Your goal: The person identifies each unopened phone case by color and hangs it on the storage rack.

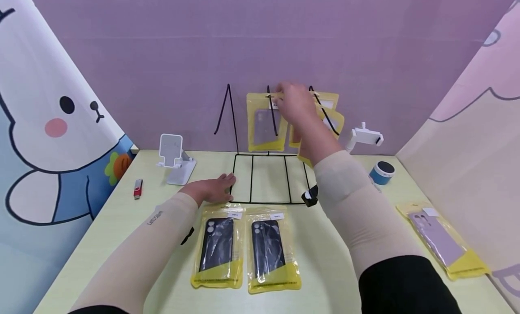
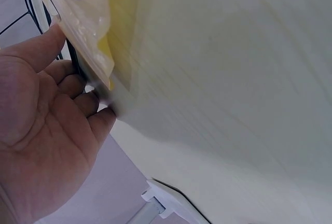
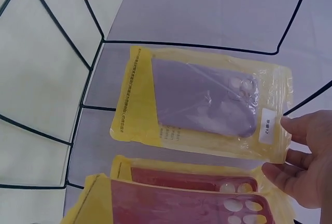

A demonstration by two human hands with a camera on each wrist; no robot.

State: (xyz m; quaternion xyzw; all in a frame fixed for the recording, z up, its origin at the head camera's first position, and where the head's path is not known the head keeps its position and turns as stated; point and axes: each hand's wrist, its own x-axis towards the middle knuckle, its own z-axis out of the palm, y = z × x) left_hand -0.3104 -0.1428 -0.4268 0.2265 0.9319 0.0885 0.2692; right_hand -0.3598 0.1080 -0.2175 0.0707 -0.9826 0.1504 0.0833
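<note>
A black wire display rack [image 1: 270, 203] with three upright hooks stands on the table. My right hand [image 1: 296, 104] pinches the top edge of a bagged purple phone case [image 3: 205, 99], which hangs upright at the middle hook. In the right wrist view, the thumb and fingers hold the bag's edge beside its white label. Bagged red phone cases [image 3: 192, 203] hang on the right hook. My left hand [image 1: 213, 189] holds the front left of the rack's base; in the left wrist view, its fingers [image 2: 72, 86] curl at the black wire.
Two bagged black phone cases [image 1: 217, 246] lie side by side in front of the rack. Another bagged purple case [image 1: 440, 239] lies at right. Around the rack are a white phone stand [image 1: 171, 151], red USB stick [image 1: 137, 189], blue speaker [image 1: 382, 173] and white phone holder [image 1: 365, 136].
</note>
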